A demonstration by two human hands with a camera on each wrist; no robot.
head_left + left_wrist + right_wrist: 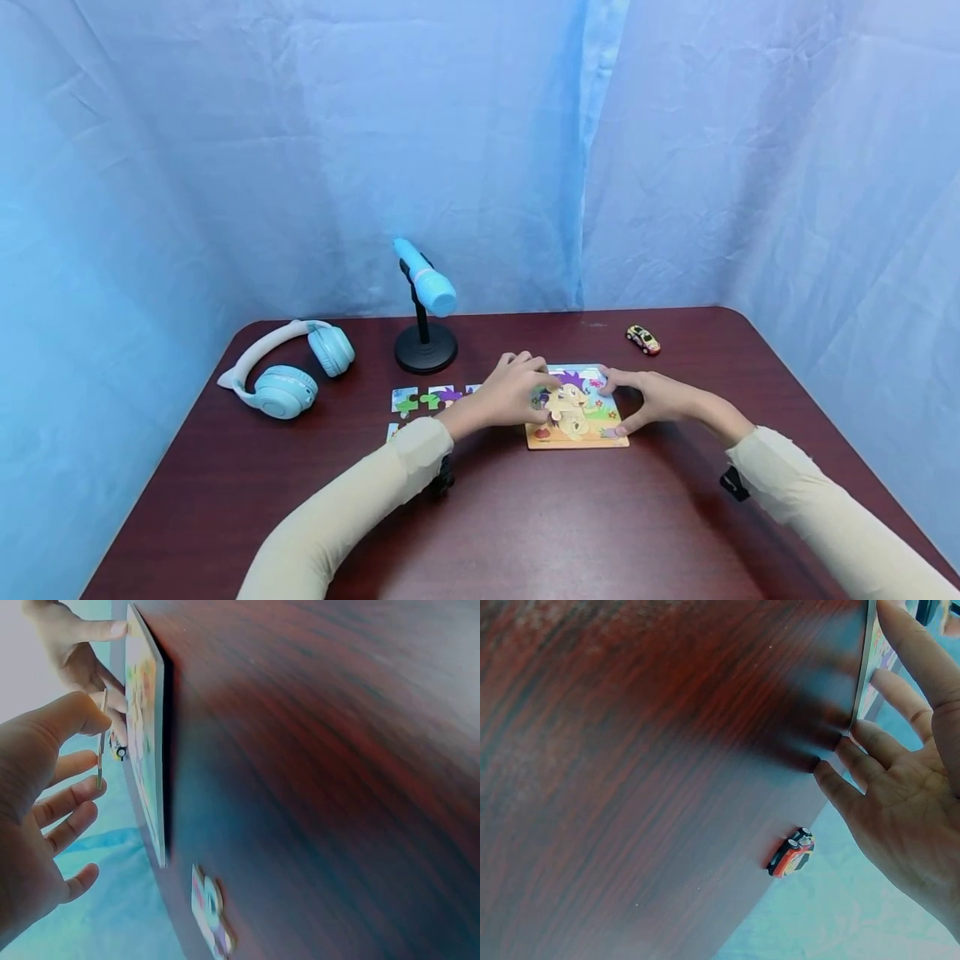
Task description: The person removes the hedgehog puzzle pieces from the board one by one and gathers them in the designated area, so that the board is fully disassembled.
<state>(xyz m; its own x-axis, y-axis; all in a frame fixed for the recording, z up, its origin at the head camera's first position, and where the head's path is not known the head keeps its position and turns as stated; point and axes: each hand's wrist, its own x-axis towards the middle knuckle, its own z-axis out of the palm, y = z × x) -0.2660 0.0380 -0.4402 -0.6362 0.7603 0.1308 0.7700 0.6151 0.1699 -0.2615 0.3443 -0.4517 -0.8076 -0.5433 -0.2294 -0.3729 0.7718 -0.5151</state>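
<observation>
My left hand (517,393) pinches a thin jigsaw piece (101,742) between thumb and fingertips, above the left part of the puzzle board (577,442). The piece is seen edge-on in the left wrist view, so its picture is hidden. The board lies flat and shows a cartoon animal with purple hair. My right hand (654,398) rests at the board's right side, thumb near the front corner and fingers extended along the edge, touching it. Loose jigsaw pieces (405,400) lie left of the board, partly hidden by my left arm.
Light blue headphones (283,392) lie at the table's left. A blue microphone (433,290) leans on a black stand (425,350) behind the loose pieces. A small toy car (643,339) sits at the back right. Blue curtains hang behind and beside the table (570,525).
</observation>
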